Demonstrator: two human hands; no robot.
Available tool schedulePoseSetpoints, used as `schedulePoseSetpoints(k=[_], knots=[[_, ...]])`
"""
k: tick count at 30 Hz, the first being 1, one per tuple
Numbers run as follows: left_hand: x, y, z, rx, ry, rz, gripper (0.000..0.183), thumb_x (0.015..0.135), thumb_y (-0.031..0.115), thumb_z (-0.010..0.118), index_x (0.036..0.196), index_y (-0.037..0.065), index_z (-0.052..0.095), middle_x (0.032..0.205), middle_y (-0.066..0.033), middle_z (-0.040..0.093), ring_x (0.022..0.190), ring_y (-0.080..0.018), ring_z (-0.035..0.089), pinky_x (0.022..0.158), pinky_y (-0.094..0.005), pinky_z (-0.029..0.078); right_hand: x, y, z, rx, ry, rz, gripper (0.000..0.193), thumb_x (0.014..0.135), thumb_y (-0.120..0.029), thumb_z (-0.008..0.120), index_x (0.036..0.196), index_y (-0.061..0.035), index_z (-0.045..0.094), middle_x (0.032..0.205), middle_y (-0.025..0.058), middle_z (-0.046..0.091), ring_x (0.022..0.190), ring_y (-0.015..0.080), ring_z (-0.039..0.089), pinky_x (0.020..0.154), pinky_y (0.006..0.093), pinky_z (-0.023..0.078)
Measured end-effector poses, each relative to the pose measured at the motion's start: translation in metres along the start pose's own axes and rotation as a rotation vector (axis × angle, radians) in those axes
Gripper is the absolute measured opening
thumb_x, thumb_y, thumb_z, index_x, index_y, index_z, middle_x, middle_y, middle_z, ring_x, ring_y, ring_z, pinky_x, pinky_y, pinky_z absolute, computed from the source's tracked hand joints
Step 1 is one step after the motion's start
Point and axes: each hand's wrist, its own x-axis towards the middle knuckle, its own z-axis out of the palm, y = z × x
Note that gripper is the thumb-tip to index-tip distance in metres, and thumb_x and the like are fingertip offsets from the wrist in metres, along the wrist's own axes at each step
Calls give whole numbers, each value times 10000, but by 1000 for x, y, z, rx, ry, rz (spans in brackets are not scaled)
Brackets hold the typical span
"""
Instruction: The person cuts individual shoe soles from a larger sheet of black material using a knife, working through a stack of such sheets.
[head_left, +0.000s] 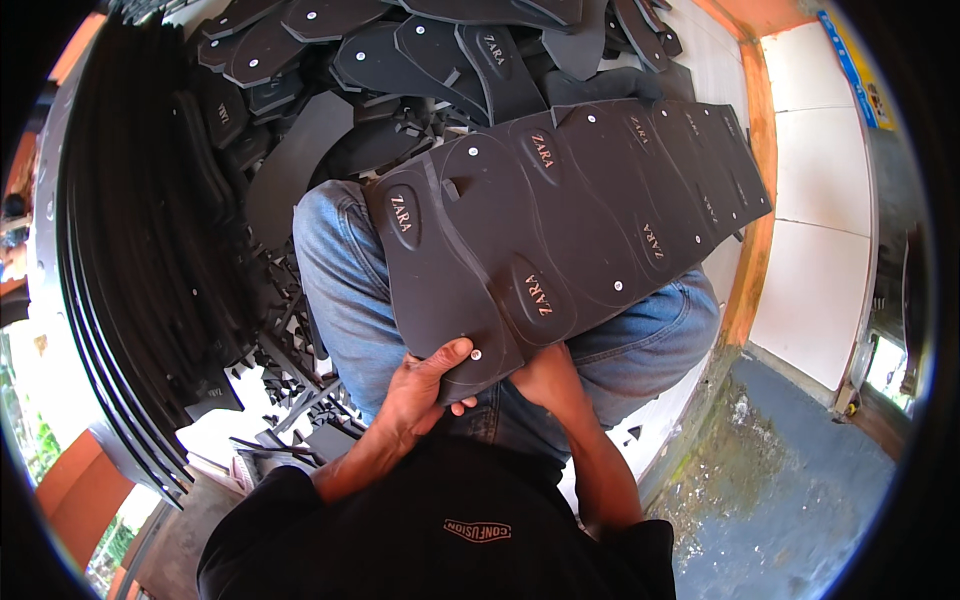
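A long black foam sheet [600, 190] marked with sandal-sole outlines lies tilted across my knees. Small white dots and oval stamped patches show on its face. At its near left end one sole [440, 285] is parted from the rest by a narrow gap. My left hand [418, 388] grips that sole's near tip, thumb on top beside a white dot, fingertips showing below. Close by on the right, my right hand [550, 382] is curled at the sheet's near edge; most of its fingers are hidden under the foam.
A tall stack of black foam sheets [140, 240] rises on my left. Loose cut soles [420, 60] are heaped beyond my knees. Black offcuts [300, 385] lie scattered beside my left leg. On the right are an orange-brown edge [755, 240], white tiles [820, 180] and a grey floor [780, 470].
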Motion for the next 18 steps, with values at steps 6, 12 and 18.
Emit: schedulePoseSetpoints(k=[6, 12, 18], knots=[[-4, 5, 1, 9, -11, -14, 340, 801, 313, 700, 963, 51, 556, 771, -74, 600, 465, -168, 564, 334, -227, 410, 19, 8, 1, -62, -65, -145, 403, 784, -142, 639, 1163, -44, 548, 1145, 183, 575, 1094, 336, 528, 927, 406, 401], [-3, 4, 0, -5, -22, -26, 350, 799, 314, 703, 970, 49, 552, 767, -72, 597, 453, -166, 560, 325, -227, 404, 35, 20, 21, -144, 179, -374, 412, 837, -202, 600, 1216, -70, 507, 1125, 122, 587, 1071, 283, 546, 908, 407, 425], [-8, 6, 4, -16, -7, -41, 347, 798, 318, 705, 957, 50, 550, 735, -71, 593, 447, -168, 559, 331, -233, 408, 43, 37, 43, -92, 234, -373, 394, 865, -201, 576, 1223, -56, 496, 1093, 98, 596, 1024, 245, 576, 859, 369, 466]])
